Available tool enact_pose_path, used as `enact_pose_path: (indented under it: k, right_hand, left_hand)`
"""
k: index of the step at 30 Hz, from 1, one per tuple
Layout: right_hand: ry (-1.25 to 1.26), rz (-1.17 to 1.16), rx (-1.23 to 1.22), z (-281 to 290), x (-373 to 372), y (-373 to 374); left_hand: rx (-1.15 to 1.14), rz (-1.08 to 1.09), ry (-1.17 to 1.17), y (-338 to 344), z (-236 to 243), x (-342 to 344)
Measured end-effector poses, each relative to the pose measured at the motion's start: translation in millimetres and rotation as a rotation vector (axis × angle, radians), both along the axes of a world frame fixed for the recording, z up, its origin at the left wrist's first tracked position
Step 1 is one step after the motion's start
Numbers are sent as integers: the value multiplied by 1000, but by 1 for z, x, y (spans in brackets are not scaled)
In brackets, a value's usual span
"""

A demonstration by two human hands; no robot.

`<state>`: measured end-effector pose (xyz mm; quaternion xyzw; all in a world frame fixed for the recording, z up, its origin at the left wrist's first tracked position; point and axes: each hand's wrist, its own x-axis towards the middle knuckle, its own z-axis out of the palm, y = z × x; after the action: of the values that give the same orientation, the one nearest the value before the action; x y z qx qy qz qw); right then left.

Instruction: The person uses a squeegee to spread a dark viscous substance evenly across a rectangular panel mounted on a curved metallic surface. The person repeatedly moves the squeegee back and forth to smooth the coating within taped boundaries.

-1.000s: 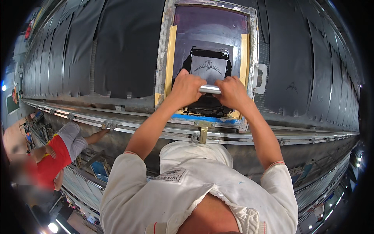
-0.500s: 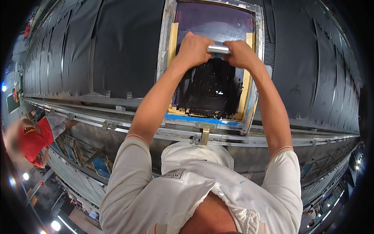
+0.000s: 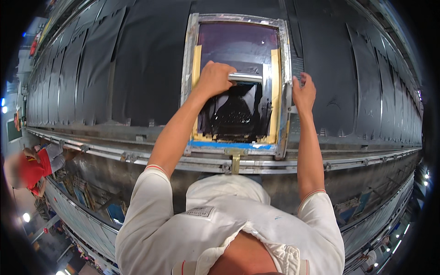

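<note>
A screen printing frame [image 3: 285, 59] lies in front of me, its mesh edged with yellow tape at the sides and blue along the near edge. Glossy black ink [image 3: 233, 107] covers the nearer half of the mesh. Across it rests a squeegee with a silvery handle [image 3: 249, 78], and my left hand [image 3: 214, 80] is closed round its left end. My right hand [image 3: 304, 94] is off the squeegee, just outside the frame's right side, with its fingers apart and nothing visible in them.
Black sheets [image 3: 142, 68] lie in a long row on the table to both sides. A metal rail [image 3: 201, 166] runs along the table's near edge, with a brass-coloured bracket [image 3: 236, 160] at the frame. A person in red [image 3: 34, 169] is at the far left.
My right hand has let go of the squeegee and moved right, past the frame's edge. My left hand still holds the handle. The whole view has shifted a little.
</note>
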<state>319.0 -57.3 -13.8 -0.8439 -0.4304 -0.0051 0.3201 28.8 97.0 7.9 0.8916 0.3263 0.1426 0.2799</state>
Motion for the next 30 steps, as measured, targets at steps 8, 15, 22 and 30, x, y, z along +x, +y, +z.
enact_pose_path:
  k: [8, 15, 22, 30]
  right_hand:
    - [538, -108, -54, -26, 18, 10]
    - [680, -84, 55, 20, -14, 26]
    - [530, 3, 131, -17, -72, 58]
    - [535, -49, 146, -31, -19, 47]
  left_hand:
    - [176, 59, -208, -50, -28, -21]
    - [181, 138, -195, -161, -8, -86]
    - [191, 154, -69, -95, 10, -131]
    - [167, 142, 28, -95, -7, -68]
